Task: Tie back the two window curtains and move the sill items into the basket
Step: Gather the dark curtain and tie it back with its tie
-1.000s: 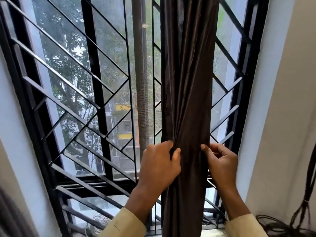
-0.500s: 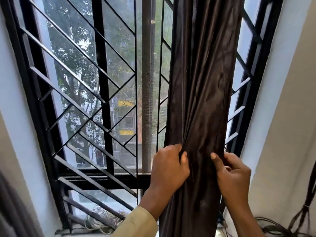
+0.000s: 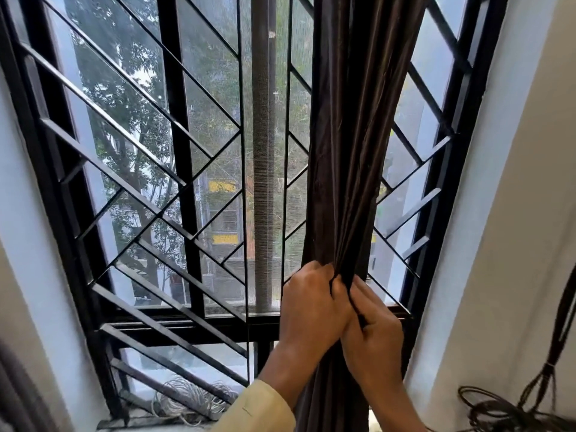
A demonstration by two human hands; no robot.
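Note:
A dark brown curtain (image 3: 352, 145) hangs gathered into a narrow bunch in front of the right half of the barred window (image 3: 177, 169). My left hand (image 3: 311, 310) grips the bunch from the left at waist height. My right hand (image 3: 374, 335) grips it from the right, pressed against the left hand, with folds of cloth squeezed between them. Below the hands the curtain falls straight down out of view. A coil of pale wire (image 3: 190, 400) lies on the sill at the lower left. I see no basket and no second curtain.
Black diagonal grille bars cover the whole window. A white wall (image 3: 511, 244) flanks it on the right, with dark cords (image 3: 548, 369) hanging down it to a tangle at the bottom right. A grey edge shows at the far lower left.
My hands have drawn together, squeezing the curtain into a tighter bunch. The view has shifted so the curtain sits further right and the sill's wire coil shows.

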